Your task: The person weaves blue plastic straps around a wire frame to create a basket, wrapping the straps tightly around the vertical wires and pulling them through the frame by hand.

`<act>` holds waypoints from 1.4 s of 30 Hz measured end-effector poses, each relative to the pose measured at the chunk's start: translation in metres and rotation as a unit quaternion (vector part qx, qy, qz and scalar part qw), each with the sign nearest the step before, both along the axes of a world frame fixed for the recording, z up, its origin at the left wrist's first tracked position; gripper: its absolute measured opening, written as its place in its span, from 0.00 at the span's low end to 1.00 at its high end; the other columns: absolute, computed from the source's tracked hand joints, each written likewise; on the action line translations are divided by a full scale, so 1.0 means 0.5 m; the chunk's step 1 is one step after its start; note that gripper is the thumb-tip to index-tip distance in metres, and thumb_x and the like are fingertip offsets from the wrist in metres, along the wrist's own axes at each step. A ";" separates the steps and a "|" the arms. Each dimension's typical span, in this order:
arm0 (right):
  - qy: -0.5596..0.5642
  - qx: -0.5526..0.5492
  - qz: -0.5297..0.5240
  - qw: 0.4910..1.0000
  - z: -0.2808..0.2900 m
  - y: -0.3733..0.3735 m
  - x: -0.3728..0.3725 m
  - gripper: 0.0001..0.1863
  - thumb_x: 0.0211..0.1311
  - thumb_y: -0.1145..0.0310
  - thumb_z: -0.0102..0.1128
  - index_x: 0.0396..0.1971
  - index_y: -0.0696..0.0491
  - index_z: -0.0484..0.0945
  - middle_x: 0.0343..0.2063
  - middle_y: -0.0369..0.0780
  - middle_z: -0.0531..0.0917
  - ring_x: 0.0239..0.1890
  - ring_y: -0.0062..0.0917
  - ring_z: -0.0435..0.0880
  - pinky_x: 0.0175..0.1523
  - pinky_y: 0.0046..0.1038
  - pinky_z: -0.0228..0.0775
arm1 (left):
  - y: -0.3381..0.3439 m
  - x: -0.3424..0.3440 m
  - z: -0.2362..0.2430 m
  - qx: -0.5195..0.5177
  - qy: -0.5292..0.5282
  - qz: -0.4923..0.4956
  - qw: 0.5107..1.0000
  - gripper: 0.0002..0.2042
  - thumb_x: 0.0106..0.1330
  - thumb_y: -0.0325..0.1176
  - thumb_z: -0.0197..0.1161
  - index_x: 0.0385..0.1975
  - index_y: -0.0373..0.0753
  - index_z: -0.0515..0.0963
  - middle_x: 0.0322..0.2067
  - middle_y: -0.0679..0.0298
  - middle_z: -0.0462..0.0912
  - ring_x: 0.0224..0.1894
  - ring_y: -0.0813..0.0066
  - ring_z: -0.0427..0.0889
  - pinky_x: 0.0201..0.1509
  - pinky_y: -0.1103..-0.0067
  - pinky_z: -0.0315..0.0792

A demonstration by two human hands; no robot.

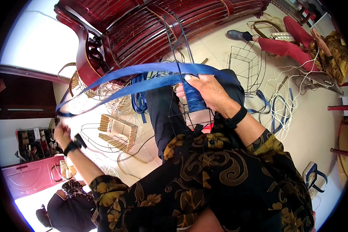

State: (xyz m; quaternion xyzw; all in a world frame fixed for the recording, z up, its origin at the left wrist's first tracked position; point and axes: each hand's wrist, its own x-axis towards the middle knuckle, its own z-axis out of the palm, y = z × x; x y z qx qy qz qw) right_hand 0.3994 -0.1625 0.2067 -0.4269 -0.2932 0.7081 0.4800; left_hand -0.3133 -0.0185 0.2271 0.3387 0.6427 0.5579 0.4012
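Head view, looking down at a seated person in a dark patterned blouse. The right hand (205,91) was clenched around a wrapped bundle of blue strap (192,96) where it met the dark wire frame (181,69), which stood upright between the knees. The thumb lay along the top of the strap and the fingers (180,91) curled beneath it.

From this grip, two bands of the strap ran leftward in a shallow arc, their long axis close to horizontal, down to the left hand (62,131). That hand was held well out to the person's left and lower than the right. Its fingers appeared closed on the strap's far end, though the fisheye rim blurred that contact and the grasp could not be confirmed. The strap was taut between the two hands. The right hand was the nearer one to the frame, touching it; the left was well apart from it.

On the tiled floor (321,127) lay a partly woven basket (118,133) with tan strips, just beside the left forearm. An empty wire basket frame (245,67) stood to the right of the hands, with loose white and blue cords (280,104) near it. A red wooden bench (150,27) stood behind. A second person in red trousers (290,42) sat at the upper right.
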 end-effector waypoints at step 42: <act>-0.022 -0.035 -0.041 0.998 -0.008 -0.020 0.000 0.19 0.73 0.61 0.51 0.45 0.65 0.77 0.38 0.46 0.85 0.39 0.29 0.86 0.44 0.27 0.80 | 0.036 0.984 0.042 0.100 0.177 -0.653 0.730 0.27 0.63 0.37 0.65 0.61 0.33 0.70 0.57 0.58 0.76 0.57 0.71 0.74 0.63 0.74 0.66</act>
